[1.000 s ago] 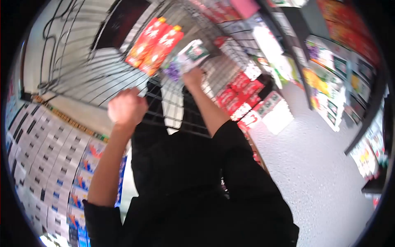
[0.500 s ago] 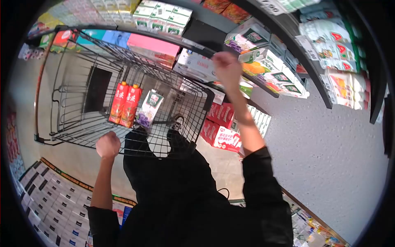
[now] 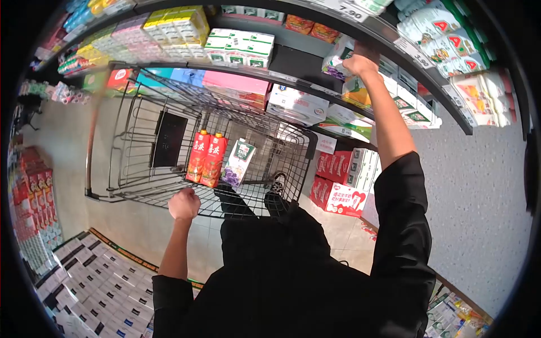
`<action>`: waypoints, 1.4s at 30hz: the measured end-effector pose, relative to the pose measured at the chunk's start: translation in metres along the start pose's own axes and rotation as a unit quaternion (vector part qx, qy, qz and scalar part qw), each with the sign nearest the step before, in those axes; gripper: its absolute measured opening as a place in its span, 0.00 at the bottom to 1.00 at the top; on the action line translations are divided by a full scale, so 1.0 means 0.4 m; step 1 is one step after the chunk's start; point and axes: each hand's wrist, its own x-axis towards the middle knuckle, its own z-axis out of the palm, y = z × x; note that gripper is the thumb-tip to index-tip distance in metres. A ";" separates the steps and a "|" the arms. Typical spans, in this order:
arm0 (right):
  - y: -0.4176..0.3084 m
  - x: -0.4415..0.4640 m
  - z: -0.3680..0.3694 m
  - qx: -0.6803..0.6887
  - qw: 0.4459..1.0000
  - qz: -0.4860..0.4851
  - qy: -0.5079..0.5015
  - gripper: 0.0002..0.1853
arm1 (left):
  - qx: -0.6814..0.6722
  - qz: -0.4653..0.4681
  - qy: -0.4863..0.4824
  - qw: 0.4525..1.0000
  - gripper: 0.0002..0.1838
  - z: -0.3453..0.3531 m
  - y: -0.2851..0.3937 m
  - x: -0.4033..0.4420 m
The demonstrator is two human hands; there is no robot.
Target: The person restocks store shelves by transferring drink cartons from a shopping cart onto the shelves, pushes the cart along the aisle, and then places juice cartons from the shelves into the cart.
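Observation:
My left hand (image 3: 184,204) is closed in a fist at the near rim of the black wire shopping cart (image 3: 135,194), seemingly gripping it. Inside the cart stand two red juice cartons (image 3: 205,160) with orange caps, and beside them a white grape juice carton (image 3: 238,162) leans a little. My right hand (image 3: 362,63) reaches up into the shelf next to a boxed grape juice pack (image 3: 336,58). Its thumb points left and its fingers stretch into shadow; whether they touch the pack I cannot tell.
Above my right hand runs a shelf edge with price tags (image 3: 352,11). Orange juice packs (image 3: 356,93) lie just below it, and white-green carton packs (image 3: 239,48) are further left. Red boxes (image 3: 333,169) stand low by the shelf. Stacked white boxes (image 3: 107,281) fill the lower left.
My right hand has moved up and right, from in front of the shelf edge to the grape juice packs. The view has shifted, so the cart and left hand appear further right.

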 end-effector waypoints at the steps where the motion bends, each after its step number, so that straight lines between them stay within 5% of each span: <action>1: -0.012 0.005 -0.005 -0.016 0.999 0.023 -0.026 0.43 | -0.001 0.004 0.004 1.000 0.07 -0.001 0.000 -0.001; 5: -0.005 -0.023 0.007 -0.038 0.998 -0.004 0.045 0.36 | -0.004 0.009 -0.005 1.000 0.08 -0.005 0.003 -0.004; 8: -0.028 -0.056 -0.031 -0.079 0.996 -0.028 0.021 0.31 | -0.012 0.015 -0.006 1.000 0.07 -0.001 -0.012 0.002; 11: -0.003 -0.077 0.000 0.019 0.998 -0.029 -0.050 0.25 | 0.000 0.005 -0.023 1.000 0.07 -0.013 -0.001 0.000; 20: -0.066 -0.334 -0.141 0.199 0.933 -0.180 0.239 0.25 | 0.054 -0.003 -0.113 0.992 0.11 -0.020 0.010 0.012; 24: -0.080 -0.442 -0.310 0.329 0.890 -0.210 0.235 0.28 | 0.042 0.014 -0.118 0.992 0.14 -0.014 0.004 0.026; 26: -0.066 -0.492 -0.366 0.368 0.866 -0.244 0.234 0.29 | -0.358 0.021 -0.126 0.925 0.15 0.032 -0.012 0.053; 29: -0.062 -0.552 -0.401 0.498 0.827 -0.228 0.124 0.34 | -0.574 0.062 -0.221 0.786 0.21 -0.139 0.176 0.034; 31: -0.071 -0.568 -0.389 0.651 0.720 -0.238 -0.036 0.36 | -0.687 0.124 -0.327 0.637 0.26 -0.240 0.312 -0.011; 33: -0.106 -0.589 -0.376 0.638 0.740 -0.165 -0.132 0.34 | -0.660 0.238 -0.411 0.582 0.37 -0.271 0.378 -0.041; 34: -0.121 -0.596 -0.364 0.626 0.750 -0.127 -0.175 0.33 | -0.658 0.205 -0.471 0.551 0.44 -0.260 0.384 -0.067; 38: -0.129 -0.593 -0.282 0.680 0.657 0.033 -0.324 0.25 | -0.639 0.231 -0.445 0.584 0.56 -0.259 0.403 -0.125; 40: -0.135 -0.599 -0.226 0.706 0.603 0.072 -0.365 0.20 | -0.609 0.218 -0.414 0.640 0.50 -0.253 0.406 -0.150; 42: -0.141 -0.604 -0.171 0.738 0.557 0.074 -0.374 0.18 | -0.631 0.189 -0.420 0.624 0.47 -0.236 0.412 -0.161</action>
